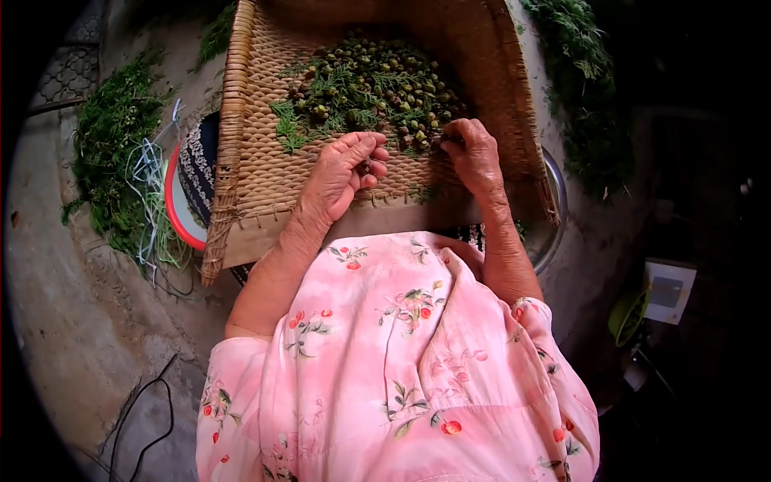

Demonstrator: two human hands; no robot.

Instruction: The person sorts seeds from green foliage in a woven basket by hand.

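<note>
Bending over a wide woven basket [229, 104], opening toward the front of a pink floral garment [385, 321]; working with both hands at the near side of a heap of small green cones [418, 88], lying mixed with feathery sprigs [341, 80] on the basket floor; curling the left hand [341, 173] half closed, turning its palm partly upward and cradling a small brown piece [364, 168] among the bent fingers; bending the right hand [474, 157] downward at the near right edge of the heap, bunching its fingertips close together; not being able to tell, in the shadow there, whether pinching a cone or merely touching one.

Judging from this, probably picking through the heap by hand, seemingly separating cones from sprigs; apparently being only partway along, seeing so many sprigs among the cones; calling next, most likely, for a light fingertip pinch on a single cone, for lifting without dragging greenery along, and for freeing the left fingers of the brown piece.

Overhanging a red-rimmed bowl [178, 213] on the left and a metal basin [557, 181] on the right; lying beyond, on the ground, more cut greenery [116, 120].
</note>
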